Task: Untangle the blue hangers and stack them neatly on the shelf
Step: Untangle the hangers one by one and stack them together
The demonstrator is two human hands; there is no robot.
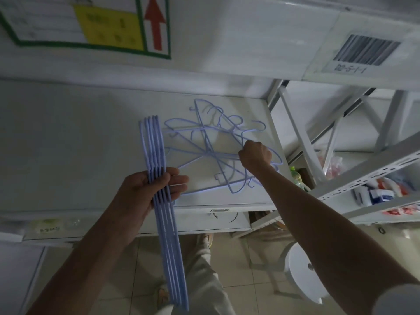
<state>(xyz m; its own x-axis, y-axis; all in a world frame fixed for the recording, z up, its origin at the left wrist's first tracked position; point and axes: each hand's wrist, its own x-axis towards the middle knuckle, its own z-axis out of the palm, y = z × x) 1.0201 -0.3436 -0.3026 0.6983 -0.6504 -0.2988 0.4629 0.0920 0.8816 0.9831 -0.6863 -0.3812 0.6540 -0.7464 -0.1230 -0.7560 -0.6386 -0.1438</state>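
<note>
Held hanger stack [159, 173] running near-to-far

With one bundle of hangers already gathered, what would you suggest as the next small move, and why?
Probably lift gently with the right hand, easing one hanger free of the tangled pile on the shelf. Its grip is already closed on a wire there, and the left hand holds the aligned bundle, ready to receive it.
</note>
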